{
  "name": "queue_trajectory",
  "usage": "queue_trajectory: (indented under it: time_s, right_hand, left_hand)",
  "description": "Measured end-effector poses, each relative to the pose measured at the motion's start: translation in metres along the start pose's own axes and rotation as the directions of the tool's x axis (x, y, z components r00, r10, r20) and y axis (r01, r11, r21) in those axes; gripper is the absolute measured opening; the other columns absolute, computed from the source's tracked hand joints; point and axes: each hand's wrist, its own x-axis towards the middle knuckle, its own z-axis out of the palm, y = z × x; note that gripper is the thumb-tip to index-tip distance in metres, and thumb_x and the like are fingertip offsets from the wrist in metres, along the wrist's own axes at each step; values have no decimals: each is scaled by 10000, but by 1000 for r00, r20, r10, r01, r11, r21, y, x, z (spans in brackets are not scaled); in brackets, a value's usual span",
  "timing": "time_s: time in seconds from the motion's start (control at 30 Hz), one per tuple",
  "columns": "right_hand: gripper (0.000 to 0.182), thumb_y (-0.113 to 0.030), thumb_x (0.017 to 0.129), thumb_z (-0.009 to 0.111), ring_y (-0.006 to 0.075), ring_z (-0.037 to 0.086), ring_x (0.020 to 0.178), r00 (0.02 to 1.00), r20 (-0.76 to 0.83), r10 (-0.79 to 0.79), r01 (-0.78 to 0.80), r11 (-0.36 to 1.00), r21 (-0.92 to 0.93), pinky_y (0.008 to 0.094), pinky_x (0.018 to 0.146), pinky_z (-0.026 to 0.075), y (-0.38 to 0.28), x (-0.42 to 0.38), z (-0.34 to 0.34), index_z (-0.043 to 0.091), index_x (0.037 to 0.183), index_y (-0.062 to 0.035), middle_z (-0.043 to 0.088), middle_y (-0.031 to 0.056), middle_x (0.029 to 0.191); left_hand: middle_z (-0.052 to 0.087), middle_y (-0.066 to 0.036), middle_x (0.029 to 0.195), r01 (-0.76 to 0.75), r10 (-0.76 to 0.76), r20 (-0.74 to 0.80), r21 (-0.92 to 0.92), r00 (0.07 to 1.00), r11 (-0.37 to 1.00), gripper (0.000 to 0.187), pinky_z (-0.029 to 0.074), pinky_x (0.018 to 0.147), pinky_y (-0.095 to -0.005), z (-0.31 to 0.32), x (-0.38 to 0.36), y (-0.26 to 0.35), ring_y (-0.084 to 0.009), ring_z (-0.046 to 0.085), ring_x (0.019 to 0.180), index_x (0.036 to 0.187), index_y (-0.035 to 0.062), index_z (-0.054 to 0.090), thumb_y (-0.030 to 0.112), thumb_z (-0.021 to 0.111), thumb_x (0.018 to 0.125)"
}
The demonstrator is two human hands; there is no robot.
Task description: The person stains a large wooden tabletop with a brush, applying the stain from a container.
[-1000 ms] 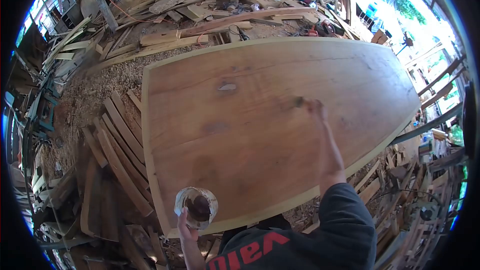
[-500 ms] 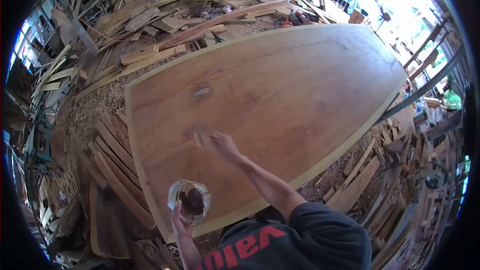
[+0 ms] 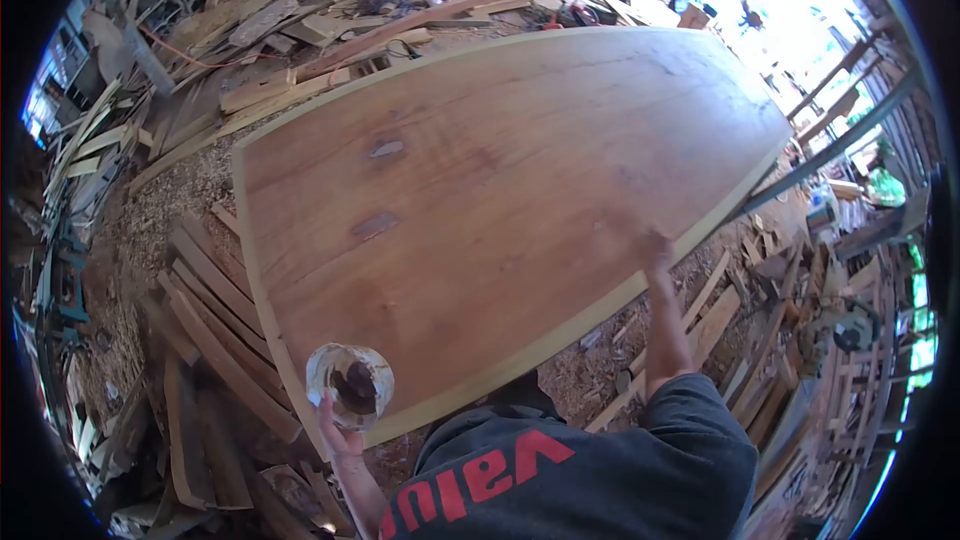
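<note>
My left hand [image 3: 343, 437] grips a whitish tub [image 3: 376, 362] by its near side, with the thumb on the rim. Dark brown paste [image 3: 358, 392] lies inside it. The tub is above the near left corner of a large brown wooden panel [image 3: 480, 240] with a pale border. Two dull greyish patches mark the panel: a far patch [image 3: 385, 149] and a nearer patch [image 3: 375, 226]. My right hand [image 3: 655, 248] is over the panel's near right edge, arm stretched out. Motion smears its fingers, so I cannot make out whether they hold anything.
Long curved boards [image 3: 225, 340] lie left of the panel on ground strewn with shavings. Scrap wood [image 3: 715, 325] covers the ground to the right. A slanted metal bar [image 3: 840, 138] reaches toward the panel's right edge. More planks [image 3: 420, 25] are heaped beyond the far side.
My right hand has swept from the nearer patch to the panel's right edge; a small pale tool showed in it before. The view has shifted slightly, and the tub remains in my left hand.
</note>
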Motion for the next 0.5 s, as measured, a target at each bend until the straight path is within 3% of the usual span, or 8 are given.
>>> queue_trajectory:
  time_s: [0.07,0.1,0.13,0.17,0.23,0.37,0.43,0.5]
  right_hand:
    - [161,-143,900,466,114,546,737,981,189,36,-148,767,625,290,693,465,-45,-30,51,598,857,-61,579,12,804]
    - [115,-137,860,521,109,532,637,891,442,103,-163,982,98,314,575,445,-184,-36,14,590,812,-59,559,-22,701]
    - [32,-82,787,572,115,473,558,923,373,93,-294,795,530,344,509,401,-246,-62,33,579,773,-54,497,-6,594]
    - [20,-59,780,550,181,476,545,932,212,-295,269,953,141,349,538,418,-291,-88,52,570,784,-60,504,55,597]
    - [75,-90,817,544,361,563,682,779,597,-190,-167,855,490,385,601,463,-364,-127,53,577,879,-64,608,153,799]
    - [86,-91,827,544,206,576,669,863,493,-107,-181,846,501,342,604,466,-318,-125,41,583,886,-42,598,102,753]
    - [125,-91,881,499,91,500,606,610,689,392,-786,191,587,243,521,412,-240,-94,2,617,854,-60,572,-14,718]
    - [195,-204,906,516,67,471,576,824,397,405,-548,747,375,215,516,396,-199,-52,-76,643,853,-65,551,-21,666]
  left_hand:
    - [491,-95,1232,-12,13,-28,27,1000,1000,564,398,953,-407,4,-2,2,-244,483,1130,1271,40,417,309,619,818]
    - [491,-95,1232,7,-6,-18,42,1000,999,564,398,953,-407,7,-3,2,-244,483,1130,1271,40,417,309,619,818]
    - [492,-95,1231,6,-6,-7,44,1000,999,563,402,947,-407,11,-2,2,-242,486,1126,1273,41,415,309,617,821]
    - [492,-95,1230,2,-2,5,41,1000,999,562,407,942,-406,14,-1,3,-241,489,1122,1274,43,413,309,615,823]
    - [491,-96,1231,19,-20,53,26,998,999,553,415,933,-409,28,-4,6,-239,494,1115,1278,47,409,304,609,830]
    - [491,-100,1231,2,-9,103,69,995,998,549,428,920,-410,34,-13,10,-242,496,1113,1280,49,406,304,605,836]
    - [491,-100,1230,20,-26,95,65,995,998,548,433,915,-409,28,-11,10,-243,497,1112,1280,50,407,305,604,837]
    - [492,-99,1231,38,-47,120,71,992,997,549,440,908,-406,25,-13,7,-244,499,1112,1278,46,409,308,606,837]
